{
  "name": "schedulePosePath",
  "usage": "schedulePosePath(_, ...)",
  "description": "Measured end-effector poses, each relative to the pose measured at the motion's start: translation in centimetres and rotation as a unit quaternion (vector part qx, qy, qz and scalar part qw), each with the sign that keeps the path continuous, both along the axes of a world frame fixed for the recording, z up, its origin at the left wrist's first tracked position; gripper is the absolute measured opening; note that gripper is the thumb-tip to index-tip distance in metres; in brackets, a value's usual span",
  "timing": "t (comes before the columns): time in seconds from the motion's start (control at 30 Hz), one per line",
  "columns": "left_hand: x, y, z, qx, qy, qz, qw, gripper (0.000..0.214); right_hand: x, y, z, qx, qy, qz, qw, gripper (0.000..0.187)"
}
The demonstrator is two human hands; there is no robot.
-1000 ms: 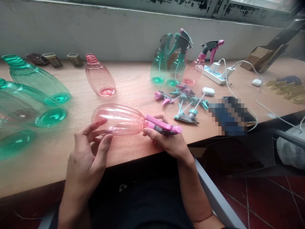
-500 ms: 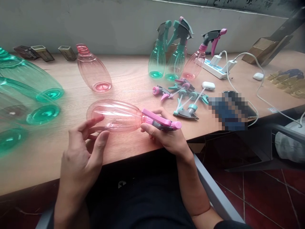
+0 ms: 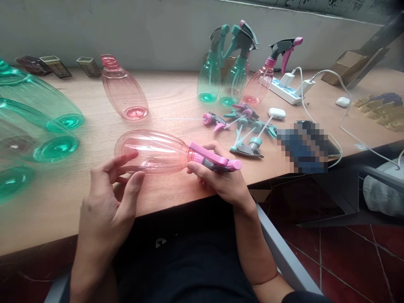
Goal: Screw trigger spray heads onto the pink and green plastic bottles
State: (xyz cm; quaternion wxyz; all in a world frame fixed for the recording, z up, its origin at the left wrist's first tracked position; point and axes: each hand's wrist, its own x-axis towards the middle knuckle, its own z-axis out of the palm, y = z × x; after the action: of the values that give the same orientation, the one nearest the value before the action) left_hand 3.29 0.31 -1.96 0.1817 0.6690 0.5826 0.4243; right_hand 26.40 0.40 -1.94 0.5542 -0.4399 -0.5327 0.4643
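A clear pink spray bottle lies sideways between my hands, its base to the left, over the front of the table. Its neck meets a pink and grey trigger spray head, whose collar sits at the bottle's mouth. My right hand is closed around the spray head, thumb on the near side by the collar. Around the lower end of the bottle curl the fingers and thumb of my left hand, gripping it loosely. Whether the collar is fully seated cannot be made out.
Beyond stands a pink bottle without a head. Green bottles crowd the left side. Several loose spray heads lie right of centre, before assembled spray bottles. A power strip, white case and blurred-out object are further right.
Both hands keep their hold on the bottle and spray head, with hardly any movement. The view has shifted very slightly.
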Motion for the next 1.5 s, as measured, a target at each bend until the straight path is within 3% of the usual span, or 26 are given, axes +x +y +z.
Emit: schedulePosePath(1.5,-0.10,-0.10,0.13,0.006,0.012,0.000,1.000,0.047,-0.01,-0.05,0.07,-0.010,0.016,0.011,1.000,0.035)
